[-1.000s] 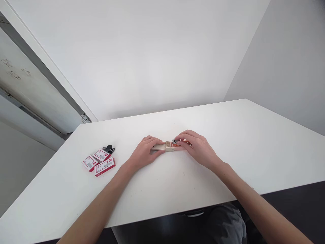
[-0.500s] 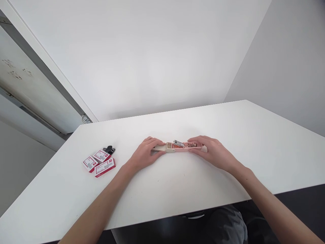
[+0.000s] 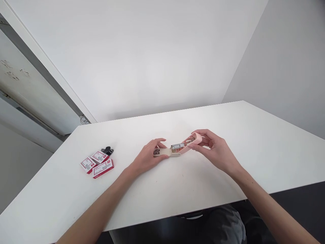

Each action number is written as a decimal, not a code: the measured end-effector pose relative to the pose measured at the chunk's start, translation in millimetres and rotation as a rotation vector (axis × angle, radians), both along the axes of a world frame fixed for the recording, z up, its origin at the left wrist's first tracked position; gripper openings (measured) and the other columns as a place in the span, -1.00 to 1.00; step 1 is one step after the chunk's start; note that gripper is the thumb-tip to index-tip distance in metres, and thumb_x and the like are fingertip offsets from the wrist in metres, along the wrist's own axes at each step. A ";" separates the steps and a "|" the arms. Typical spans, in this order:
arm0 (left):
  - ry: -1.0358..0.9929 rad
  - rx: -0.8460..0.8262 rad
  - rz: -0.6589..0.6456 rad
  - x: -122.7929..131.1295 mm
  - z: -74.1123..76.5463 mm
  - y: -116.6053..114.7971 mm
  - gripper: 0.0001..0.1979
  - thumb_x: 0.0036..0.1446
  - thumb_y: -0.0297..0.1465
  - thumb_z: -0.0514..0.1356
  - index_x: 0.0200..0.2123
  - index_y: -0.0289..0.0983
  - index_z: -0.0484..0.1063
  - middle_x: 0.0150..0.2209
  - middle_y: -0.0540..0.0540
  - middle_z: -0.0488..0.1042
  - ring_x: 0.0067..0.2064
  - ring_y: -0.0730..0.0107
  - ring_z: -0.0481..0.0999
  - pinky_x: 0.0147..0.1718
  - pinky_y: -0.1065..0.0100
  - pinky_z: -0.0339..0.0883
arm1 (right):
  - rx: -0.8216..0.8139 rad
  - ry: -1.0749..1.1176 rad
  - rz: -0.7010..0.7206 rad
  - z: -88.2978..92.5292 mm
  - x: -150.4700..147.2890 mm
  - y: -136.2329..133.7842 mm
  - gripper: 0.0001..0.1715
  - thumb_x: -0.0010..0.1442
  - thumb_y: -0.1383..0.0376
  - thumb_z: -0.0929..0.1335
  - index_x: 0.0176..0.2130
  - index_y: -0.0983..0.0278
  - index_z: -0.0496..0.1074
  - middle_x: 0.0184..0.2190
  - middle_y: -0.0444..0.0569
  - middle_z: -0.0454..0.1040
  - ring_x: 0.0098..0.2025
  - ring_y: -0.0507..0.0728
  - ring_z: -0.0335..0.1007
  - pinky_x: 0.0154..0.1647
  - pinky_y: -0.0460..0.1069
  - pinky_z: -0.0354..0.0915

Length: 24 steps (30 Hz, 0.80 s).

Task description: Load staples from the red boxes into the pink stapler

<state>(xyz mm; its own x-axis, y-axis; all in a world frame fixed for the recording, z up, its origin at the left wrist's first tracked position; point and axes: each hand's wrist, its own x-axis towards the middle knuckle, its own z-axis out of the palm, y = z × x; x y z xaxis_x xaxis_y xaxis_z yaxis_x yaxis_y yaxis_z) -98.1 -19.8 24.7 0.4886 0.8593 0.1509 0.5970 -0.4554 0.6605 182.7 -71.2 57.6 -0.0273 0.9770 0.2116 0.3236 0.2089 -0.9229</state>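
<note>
Pink plastic is pinched in the fingertips of my right hand (image 3: 215,152): the top arm of the pink-and-beige plastic stapler (image 3: 175,149), now tilted up off the white surface (image 3: 228,189) where it lay flat a moment ago. My left hand (image 3: 148,157) curls around the beige base, holding it down. Red-and-white staple boxes (image 3: 98,163) and a black clip (image 3: 107,149) lie well apart on my left.

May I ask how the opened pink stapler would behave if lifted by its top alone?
The stapler is hinged open, its pink top raised by the right hand, so the base would probably swing. It looks small and plastic, likely light. The left hand steadies the base on the smooth table, where it might otherwise slide.
</note>
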 end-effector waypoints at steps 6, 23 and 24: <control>-0.022 -0.045 0.009 5.1 -1.9 -3.9 -0.39 0.20 -0.15 0.37 0.25 -0.03 0.25 0.02 -0.03 0.62 -0.09 0.21 0.62 -0.08 0.13 0.50 | 0.021 -0.060 0.030 5.0 -16.4 4.7 -0.54 0.26 -0.07 0.47 0.03 0.12 0.51 -0.23 -0.03 0.68 -0.19 0.24 0.62 -0.18 0.11 0.46; -0.188 -0.203 -0.005 15.4 8.5 -13.6 -0.29 0.16 -0.14 0.39 0.28 -0.06 0.15 0.05 -0.06 0.60 -0.05 0.20 0.64 -0.14 0.20 0.53 | 0.175 -0.407 0.201 1.0 -58.7 15.9 -0.77 0.42 0.13 0.38 0.01 0.10 0.56 -0.24 -0.08 0.52 -0.34 0.08 0.40 -0.35 -0.01 0.32; -0.192 -0.215 -0.002 15.5 8.6 -13.9 -0.26 0.16 -0.14 0.39 0.30 -0.06 0.13 0.02 -0.05 0.61 -0.07 0.21 0.65 -0.14 0.21 0.53 | 0.169 -0.426 0.205 1.3 -59.5 16.5 -0.79 0.42 0.15 0.38 0.00 0.10 0.56 -0.24 -0.09 0.52 -0.34 0.08 0.40 -0.36 -0.01 0.31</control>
<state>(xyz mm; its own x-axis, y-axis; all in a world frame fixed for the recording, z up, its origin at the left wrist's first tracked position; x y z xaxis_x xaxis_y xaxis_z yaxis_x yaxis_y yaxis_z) -82.7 -33.7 33.4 0.4708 0.8805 0.0554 0.4510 -0.2941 0.8427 123.2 -54.7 58.8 -0.3337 0.8954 0.2949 0.6007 0.4431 -0.6655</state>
